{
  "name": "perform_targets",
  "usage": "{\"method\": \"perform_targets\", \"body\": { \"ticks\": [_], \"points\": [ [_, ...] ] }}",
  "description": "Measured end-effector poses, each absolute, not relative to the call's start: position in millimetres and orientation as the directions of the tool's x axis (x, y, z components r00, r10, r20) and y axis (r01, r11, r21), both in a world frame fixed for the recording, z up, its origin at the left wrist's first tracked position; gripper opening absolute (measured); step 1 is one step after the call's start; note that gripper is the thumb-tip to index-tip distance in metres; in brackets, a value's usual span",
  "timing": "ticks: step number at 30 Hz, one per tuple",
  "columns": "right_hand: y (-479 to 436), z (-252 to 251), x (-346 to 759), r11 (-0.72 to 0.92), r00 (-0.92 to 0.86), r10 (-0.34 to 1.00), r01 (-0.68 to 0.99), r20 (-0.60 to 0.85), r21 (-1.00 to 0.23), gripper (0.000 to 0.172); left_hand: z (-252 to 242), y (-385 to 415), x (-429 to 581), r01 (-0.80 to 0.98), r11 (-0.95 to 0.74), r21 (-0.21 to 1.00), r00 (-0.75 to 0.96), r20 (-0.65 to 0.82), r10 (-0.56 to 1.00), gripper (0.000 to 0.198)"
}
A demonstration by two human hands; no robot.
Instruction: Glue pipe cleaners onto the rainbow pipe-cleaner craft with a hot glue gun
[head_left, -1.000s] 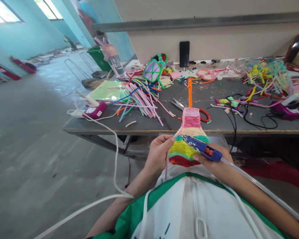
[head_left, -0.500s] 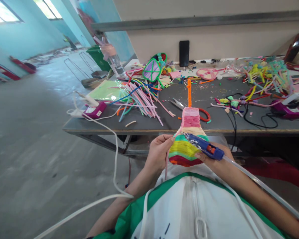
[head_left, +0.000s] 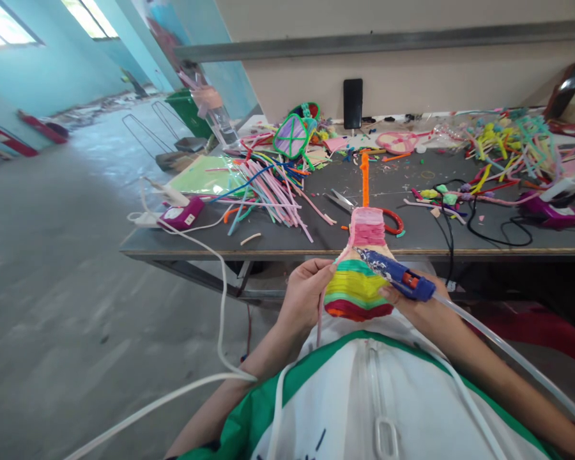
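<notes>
Striped panel [head_left: 357, 281], held upright in front of the chest, near edge of table [head_left: 431, 236]; bands of pink, cream, teal, yellow, green, red and orange. Orange stick [head_left: 365, 180] in line with panel's narrow upper end; cannot tell whether joined.

Left hand [head_left: 309, 291]: narrow grip, thumb and finger pinched on pink strip [head_left: 320, 316] at panel's left edge; loose end hanging below.

Right hand [head_left: 414, 311]: grip filled by blue glue gun [head_left: 402, 276], thumb against panel's lower right. Nozzle over cream band, close to left edge; cannot tell whether touching. Clear glue stick [head_left: 498, 345] protruding from gun's rear.

On table, left: pile of coloured sticks [head_left: 273, 191], mostly pink and lilac; green sheet [head_left: 199, 176] partly under pile; purple power block [head_left: 184, 214] with white plug. Centre: scissors [head_left: 401, 223], red-handled, partly behind panel.

Rear: phone [head_left: 352, 105] leaning on wall; green-rimmed craft piece [head_left: 291, 135]; pink oval piece [head_left: 397, 142]; clear bottle [head_left: 224, 128], tilted in view.

Right: heap of yellow and teal strips [head_left: 501, 140]; black cord [head_left: 503, 243], looped; second purple block [head_left: 553, 207].
</notes>
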State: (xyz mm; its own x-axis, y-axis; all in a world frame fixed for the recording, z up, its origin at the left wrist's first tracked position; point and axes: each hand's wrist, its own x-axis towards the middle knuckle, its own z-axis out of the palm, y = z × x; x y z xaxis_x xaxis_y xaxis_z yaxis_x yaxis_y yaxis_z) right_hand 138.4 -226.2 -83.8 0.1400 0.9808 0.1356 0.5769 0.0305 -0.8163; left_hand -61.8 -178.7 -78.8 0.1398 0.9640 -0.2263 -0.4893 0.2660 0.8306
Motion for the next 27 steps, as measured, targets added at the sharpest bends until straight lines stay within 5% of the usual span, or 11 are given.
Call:
{"method": "perform_targets", "body": {
  "ticks": [21,27],
  "points": [
    [-231.7,-67.6,122.2,0.201,-0.088,0.979,0.566,0.184,-0.8,0.025,-82.3,-177.3,-63.2,-0.49,0.279,0.826,0.132,-0.246,0.96,0.021],
    [-230.1,-71.6,130.1,0.046,0.045,0.996,0.466,0.076,-0.883,0.021,-82.4,-173.8,-67.0,-0.508,0.259,0.822,0.128,-0.226,0.966,0.017]
  ]
}}
